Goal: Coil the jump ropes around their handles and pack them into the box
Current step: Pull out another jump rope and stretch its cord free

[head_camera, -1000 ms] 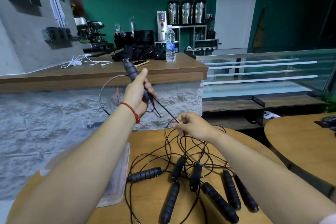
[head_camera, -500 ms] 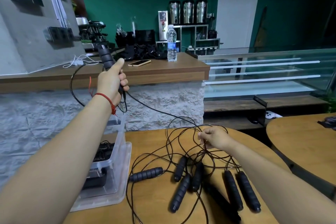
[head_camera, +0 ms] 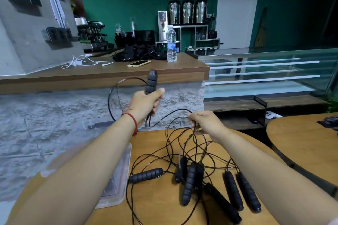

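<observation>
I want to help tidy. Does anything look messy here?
Yes. The black ropes on the wooden table lie tangled, looping across each other and over the loose handles. The left hand grips one handle; the right hand pinches a strand.

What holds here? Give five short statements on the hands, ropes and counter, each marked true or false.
1. The left hand grips a raised handle. True.
2. The right hand lies flat, holding nothing. False: it pinches a rope.
3. A water bottle stands on the counter. True.
4. The phone lies on the table. False: it lies on the counter.
5. Every handle is packed away. False: several handles lie on the table.
</observation>
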Motion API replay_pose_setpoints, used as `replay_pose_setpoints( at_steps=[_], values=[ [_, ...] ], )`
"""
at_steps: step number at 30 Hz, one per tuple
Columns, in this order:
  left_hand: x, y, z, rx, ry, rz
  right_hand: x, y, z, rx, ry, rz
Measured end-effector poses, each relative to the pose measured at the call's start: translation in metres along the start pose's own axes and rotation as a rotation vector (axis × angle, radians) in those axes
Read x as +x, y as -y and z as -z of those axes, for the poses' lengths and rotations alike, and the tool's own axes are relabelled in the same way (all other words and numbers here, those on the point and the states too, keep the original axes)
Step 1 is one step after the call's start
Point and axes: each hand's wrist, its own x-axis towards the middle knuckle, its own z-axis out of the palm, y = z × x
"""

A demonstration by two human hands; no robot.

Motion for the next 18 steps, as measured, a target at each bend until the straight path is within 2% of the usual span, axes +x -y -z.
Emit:
replay_pose_setpoints(
  at_steps=[4, 8, 13, 18],
  values=[
    [-0.014, 0.028, -0.041, 0.068, 0.058, 0.102, -0.004, 0.025, -0.021, -0.106, 0.055, 0.171],
    [-0.019, 0.042, -0.066, -0.123, -0.051, 0.182, -0.003, 0.037, -0.033, -0.267, 0.039, 0.293],
    [-0.012, 0.045, -0.064, -0.244, -0.001, 0.230, -0.011, 0.039, -0.026, -0.333, 0.109, 0.315],
    [-0.006, 0.031, -0.061, -0.427, -0.036, 0.201, -0.014, 0.038, -0.028, -0.284, 0.142, 0.298]
  ],
)
